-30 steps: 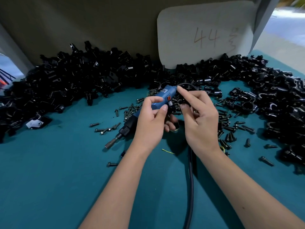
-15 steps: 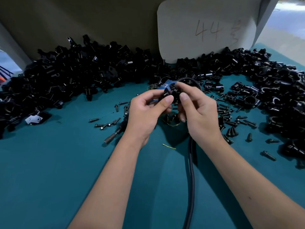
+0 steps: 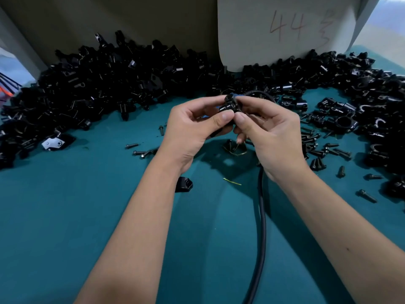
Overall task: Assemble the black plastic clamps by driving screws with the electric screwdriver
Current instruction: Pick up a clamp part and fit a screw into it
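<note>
A small black plastic clamp [image 3: 229, 105] is held up above the teal table [image 3: 65, 216], pinched between both hands. My left hand [image 3: 192, 130] grips it with thumb and forefinger from the left; my right hand [image 3: 267, 132] pinches it from the right. The blue electric screwdriver is almost wholly hidden behind my hands; only a sliver of blue [image 3: 205, 116] shows, and its black cable [image 3: 262, 216] runs toward me. Loose black screws [image 3: 317, 148] lie to the right and several more screws [image 3: 140, 151] to the left.
A big heap of black clamp parts [image 3: 98, 88] curves along the back and down the right side [image 3: 372, 102]. A white card marked "44" [image 3: 285, 29] leans at the back. One clamp piece [image 3: 183, 184] lies beside my left forearm.
Both hands have risen from the screwdriver and now hold a clamp together. The view has tilted, so the screwdriver body is out of sight behind my hands.
</note>
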Available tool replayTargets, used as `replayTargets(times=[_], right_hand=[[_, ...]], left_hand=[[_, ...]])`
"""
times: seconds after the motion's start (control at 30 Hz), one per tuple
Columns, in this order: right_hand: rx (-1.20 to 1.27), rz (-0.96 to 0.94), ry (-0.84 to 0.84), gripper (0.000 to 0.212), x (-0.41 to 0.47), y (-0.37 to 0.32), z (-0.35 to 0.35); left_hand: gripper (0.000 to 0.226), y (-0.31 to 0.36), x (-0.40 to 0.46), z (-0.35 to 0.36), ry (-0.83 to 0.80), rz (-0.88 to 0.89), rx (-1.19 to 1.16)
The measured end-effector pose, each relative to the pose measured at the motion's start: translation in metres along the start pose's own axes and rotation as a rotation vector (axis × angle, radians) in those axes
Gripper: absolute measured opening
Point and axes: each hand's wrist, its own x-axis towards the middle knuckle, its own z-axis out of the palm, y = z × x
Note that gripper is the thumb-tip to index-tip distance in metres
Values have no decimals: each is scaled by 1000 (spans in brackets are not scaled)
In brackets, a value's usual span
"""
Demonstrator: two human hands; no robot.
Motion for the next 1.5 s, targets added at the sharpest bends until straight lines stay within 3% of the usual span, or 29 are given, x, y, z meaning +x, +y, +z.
replayTargets(times=[0.1,0.3,0.47,0.73,0.8,0.87,0.93,1.03,1.3,1.4,1.5], right_hand=[[31,24,-4,27,-2,-1,4],[-13,29,-4,38,-2,-5,3],[-16,105,-48,38,2,-6,-4],[-82,84,-3,22,1,-6,-4],[-260,46,68,21,1,-7,-5],[-703,-45,91,31,3,-3,-8],[-1132,-26,-23,27,2,0,-6],[-1371,65,-167,19,-4,-1,7],[-1332,252,-496,11,10,-18,10],[-1238,260,-453,18,14,-18,0],[-937,314,-271,13,14,-15,-10]], left_hand=[[37,3,-1,-4,-2,-45,3],[17,1,0,0,20,-71,-49],[31,-4,2,2,40,-71,-52],[18,-4,2,3,74,-55,-49],[11,-6,3,7,128,17,5],[7,-7,5,10,208,102,80],[9,-9,6,8,282,160,161],[11,-10,8,2,358,169,180],[10,-12,7,1,331,199,238],[8,-13,7,2,333,203,248],[7,-14,8,1,329,201,243]])
